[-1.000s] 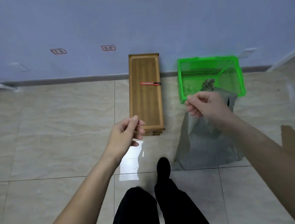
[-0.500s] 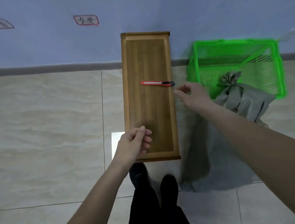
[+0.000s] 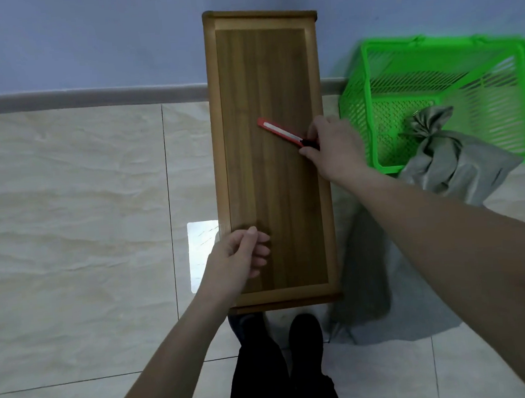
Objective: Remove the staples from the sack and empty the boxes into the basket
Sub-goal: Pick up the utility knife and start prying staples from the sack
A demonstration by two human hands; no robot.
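Right hand (image 3: 334,148) pinching black end of red utility knife (image 3: 284,132) on wooden stand (image 3: 275,213). Left hand (image 3: 238,261) loosely curled, holding nothing (near end of stand). Grey sack (image 3: 448,163) right of grip, leaning on green basket (image 3: 373,100).

A red utility knife (image 3: 284,132) lies on a wooden bench (image 3: 275,213) against the blue wall (image 3: 82,40)

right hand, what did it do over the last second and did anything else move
The right hand left the neck of the grey sack, crossed left to the wooden table and closed its grip on the black end of the red utility knife, swinging it from level to slanted. The left hand stayed loosely curled over the table's near end. Sack, green basket and table stayed put.
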